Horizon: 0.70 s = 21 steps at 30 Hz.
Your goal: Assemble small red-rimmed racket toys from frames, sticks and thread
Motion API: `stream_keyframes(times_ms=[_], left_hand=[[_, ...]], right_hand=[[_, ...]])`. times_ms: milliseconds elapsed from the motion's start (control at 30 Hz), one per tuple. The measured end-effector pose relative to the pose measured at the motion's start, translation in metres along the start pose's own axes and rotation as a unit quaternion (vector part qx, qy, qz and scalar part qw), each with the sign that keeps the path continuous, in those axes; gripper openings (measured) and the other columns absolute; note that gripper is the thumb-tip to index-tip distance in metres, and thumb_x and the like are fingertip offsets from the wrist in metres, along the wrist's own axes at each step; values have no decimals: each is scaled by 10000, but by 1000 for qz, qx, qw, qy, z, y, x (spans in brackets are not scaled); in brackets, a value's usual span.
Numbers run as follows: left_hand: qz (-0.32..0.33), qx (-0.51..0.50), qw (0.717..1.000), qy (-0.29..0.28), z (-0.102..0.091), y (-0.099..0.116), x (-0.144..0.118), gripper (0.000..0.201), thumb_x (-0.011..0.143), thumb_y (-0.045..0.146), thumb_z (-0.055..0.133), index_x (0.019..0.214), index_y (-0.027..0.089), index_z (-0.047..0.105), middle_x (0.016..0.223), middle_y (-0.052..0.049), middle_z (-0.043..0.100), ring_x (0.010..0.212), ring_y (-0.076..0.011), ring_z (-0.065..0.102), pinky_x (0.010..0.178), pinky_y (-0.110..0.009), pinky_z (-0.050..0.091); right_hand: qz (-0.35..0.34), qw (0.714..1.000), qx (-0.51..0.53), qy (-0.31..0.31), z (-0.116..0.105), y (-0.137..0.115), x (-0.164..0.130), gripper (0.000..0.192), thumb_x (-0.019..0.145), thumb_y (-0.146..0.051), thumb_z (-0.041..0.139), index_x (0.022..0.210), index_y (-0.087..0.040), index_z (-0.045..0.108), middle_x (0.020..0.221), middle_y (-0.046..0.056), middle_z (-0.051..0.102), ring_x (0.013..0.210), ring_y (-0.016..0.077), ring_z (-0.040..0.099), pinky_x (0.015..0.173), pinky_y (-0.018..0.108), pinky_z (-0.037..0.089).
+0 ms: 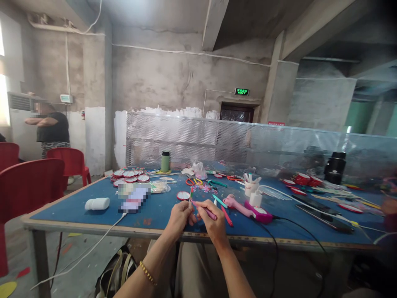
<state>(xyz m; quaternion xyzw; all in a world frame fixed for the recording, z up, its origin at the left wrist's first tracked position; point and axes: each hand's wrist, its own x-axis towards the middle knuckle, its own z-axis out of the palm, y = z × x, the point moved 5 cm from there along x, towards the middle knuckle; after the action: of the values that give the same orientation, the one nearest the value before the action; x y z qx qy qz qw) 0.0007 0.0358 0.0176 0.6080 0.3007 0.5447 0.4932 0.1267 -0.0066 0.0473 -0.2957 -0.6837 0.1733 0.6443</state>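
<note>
Both hands meet at the lower centre of the frame, over the near edge of the blue table (77, 207). The left hand (179, 218) is closed around a thin upright stick (191, 196) whose multicoloured tip rises above the knuckles. The right hand (213, 221) is closed on a pink pen-like stick (204, 211), which lies slanted across the fingers with its tip toward the left hand. The two hands touch or nearly touch at the fingertips; which one cannot be told. A gold bracelet (147, 273) sits on the left wrist.

Just beyond the hands, toward the frame centre, lie a red-rimmed round disc (183, 195), loose teal and red sticks (223, 209), and orange-handled scissors (194, 181). To the right of the hands lies a pink glue gun (248, 209); its black cable (297, 231) runs off the near table edge. A white cup of sticks (250, 185) stands behind the gun.

To the left of centre lie a white bottle (97, 203) on its side, a blurred flat item with a white cable (93, 244) hanging to the floor, and a stack of red-rimmed discs (130, 176). A green flask (165, 161) stands at the far edge before a perforated metal screen (217, 140).

At the left edge stand red plastic chairs (27, 186); a person in a dark top (52, 128) stands behind them. A black flask (335, 167) stands at the right.
</note>
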Motion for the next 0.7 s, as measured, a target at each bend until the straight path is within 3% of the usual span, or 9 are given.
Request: stream_keyframes(times_ms=[167,400,700], left_hand=[[-6,4,1000,2,1,0,1,303,743,477,594,720,178,546,538,-28,660,399,-113,516,425,-213,283],[5,4,1000,3,1,0,2,305,732,476,607,692,180,540,530,-28,652,400,-110,517,421,-211,294],[-8,6,1000,0,0,-1,2,300,739,473,605,716,179,547,542,-33,664,396,-111,518,428,-210,299]], right_hand=[[3,999,-13,30,-4,-1,0,177,895,-243,598,938,-215,767,748,-4,622,599,130,591,563,241,497],[-5,1000,-16,4,-1,-1,1,180,905,-268,593,930,-216,764,770,6,625,642,141,601,582,244,508],[42,997,-3,58,-7,1,-2,168,866,-288,611,944,-197,728,732,7,663,584,143,625,559,250,530]])
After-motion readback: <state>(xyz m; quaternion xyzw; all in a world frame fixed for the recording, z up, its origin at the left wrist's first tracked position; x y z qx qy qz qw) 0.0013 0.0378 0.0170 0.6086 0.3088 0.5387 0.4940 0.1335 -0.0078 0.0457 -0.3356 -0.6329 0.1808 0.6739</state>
